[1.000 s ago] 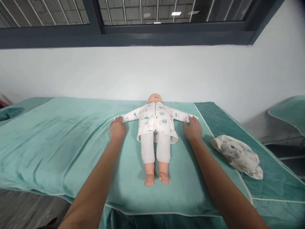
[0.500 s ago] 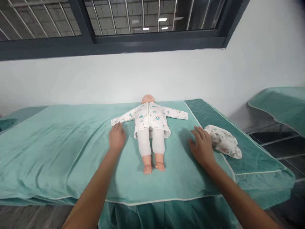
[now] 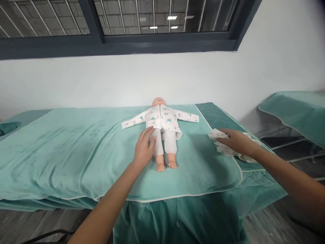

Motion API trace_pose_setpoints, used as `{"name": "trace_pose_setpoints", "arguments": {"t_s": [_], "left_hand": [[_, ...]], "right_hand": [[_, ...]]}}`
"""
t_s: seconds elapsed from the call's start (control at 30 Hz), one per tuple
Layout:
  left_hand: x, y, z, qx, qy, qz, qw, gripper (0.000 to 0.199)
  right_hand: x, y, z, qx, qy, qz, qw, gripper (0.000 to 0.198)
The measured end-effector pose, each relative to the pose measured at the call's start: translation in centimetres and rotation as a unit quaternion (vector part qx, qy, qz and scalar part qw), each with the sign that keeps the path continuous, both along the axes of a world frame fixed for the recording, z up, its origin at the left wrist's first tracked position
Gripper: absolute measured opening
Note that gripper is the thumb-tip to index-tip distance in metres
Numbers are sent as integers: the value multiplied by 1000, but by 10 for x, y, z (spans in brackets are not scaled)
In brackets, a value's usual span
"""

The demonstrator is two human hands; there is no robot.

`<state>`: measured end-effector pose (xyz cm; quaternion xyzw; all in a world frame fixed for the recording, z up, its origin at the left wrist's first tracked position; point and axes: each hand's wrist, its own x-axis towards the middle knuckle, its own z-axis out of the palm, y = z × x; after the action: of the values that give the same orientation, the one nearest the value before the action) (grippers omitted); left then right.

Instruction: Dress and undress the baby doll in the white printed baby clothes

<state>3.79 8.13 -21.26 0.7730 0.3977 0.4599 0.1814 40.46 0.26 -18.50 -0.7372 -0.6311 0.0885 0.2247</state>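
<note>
A baby doll (image 3: 159,159) lies on its back with its head towards the wall and both arms stretched sideways. It wears a white printed jacket (image 3: 166,118) and white trousers (image 3: 170,142); its feet are bare. My left hand (image 3: 144,147) is over the doll's leg on the left, fingers extended and holding nothing; whether it touches the trousers I cannot tell. At the right, my right hand (image 3: 237,139) has its fingers closed on a crumpled white printed garment (image 3: 224,148), whose far part is partly hidden behind the hand and forearm.
Under the doll is a light green sheet (image 3: 76,145) with white piping, over a bed with a darker green quilted cover (image 3: 210,115). A white wall (image 3: 114,81) and a barred window (image 3: 152,44) stand behind. Another green-covered surface (image 3: 299,108) is at the right.
My left hand has moved right, from beside the jacket sleeve to the doll's leg. My right hand has moved right and taken hold of the crumpled garment, one end of which is now lifted.
</note>
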Motion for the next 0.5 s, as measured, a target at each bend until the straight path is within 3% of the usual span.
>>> {"name": "trace_pose_setpoints", "arguments": {"t_s": [0.07, 0.13, 0.23, 0.37, 0.5], "left_hand": [[10, -11, 30, -61, -18, -67, 996, 35], [19, -21, 62, -146, -38, -181, 972, 39], [27, -34, 102, -182, -58, -280, 941, 47], [25, -47, 132, -162, -63, -272, 947, 45], [17, -55, 148, -134, -123, -169, 969, 39]], "right_hand": [[-34, 1, 34, -63, 70, 79, 992, 23], [-70, 1, 68, -90, 123, 161, 975, 26], [-114, 1, 111, -50, 172, 250, 952, 22], [-149, -2, 152, 6, 240, 308, 920, 19], [-161, -1, 169, 49, 292, 352, 888, 23]]}}
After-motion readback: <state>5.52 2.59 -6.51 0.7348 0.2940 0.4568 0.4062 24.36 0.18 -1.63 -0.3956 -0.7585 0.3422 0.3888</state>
